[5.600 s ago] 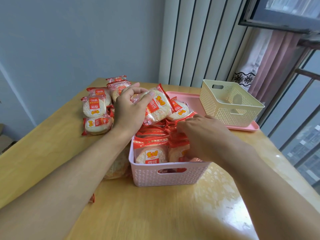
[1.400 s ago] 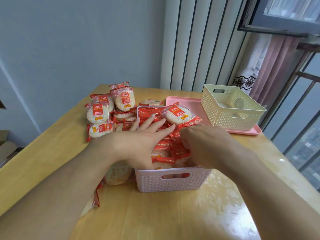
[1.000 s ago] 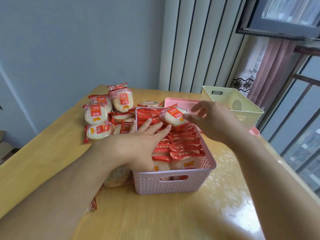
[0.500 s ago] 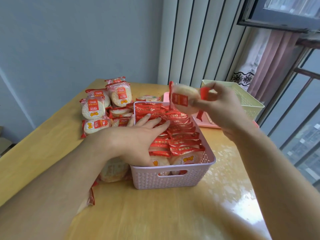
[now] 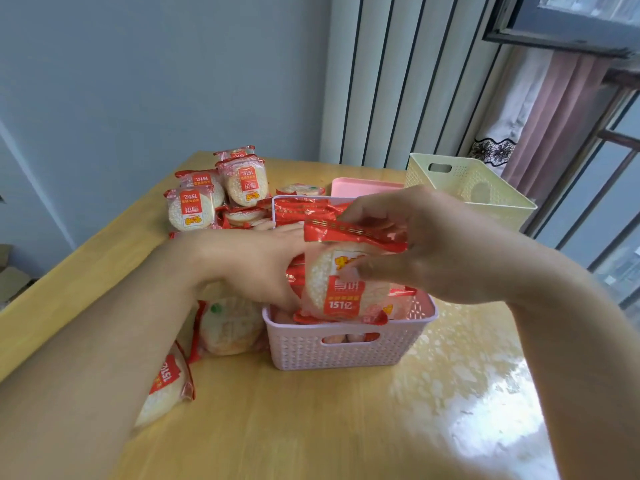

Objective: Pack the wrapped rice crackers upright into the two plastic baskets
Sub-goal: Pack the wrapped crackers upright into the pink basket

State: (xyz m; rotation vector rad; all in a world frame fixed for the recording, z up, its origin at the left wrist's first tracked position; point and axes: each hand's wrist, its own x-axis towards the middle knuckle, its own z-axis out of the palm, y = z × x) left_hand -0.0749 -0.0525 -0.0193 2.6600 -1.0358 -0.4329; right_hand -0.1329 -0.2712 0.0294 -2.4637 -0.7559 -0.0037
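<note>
Slotting cracker (image 5: 341, 285) upright | right hand (image 5: 426, 244) pinching it over pink basket (image 5: 346, 344) near end | left hand (image 5: 249, 261) flat, parting packs

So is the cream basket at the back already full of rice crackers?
No, the cream basket shows only bare inside walls, while the packets stand in the pink basket nearer the person.

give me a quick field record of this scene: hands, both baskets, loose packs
right hand: holds a cracker pack upright at the near end of the pink basket
left hand: fingers straight, pressing on the packed row
pink basket: nearly full of upright packs
cream basket: far right on a pink tray; no packs seen inside
loose packs: piled left of the pink basket; more under the left forearm
table: wood
</note>
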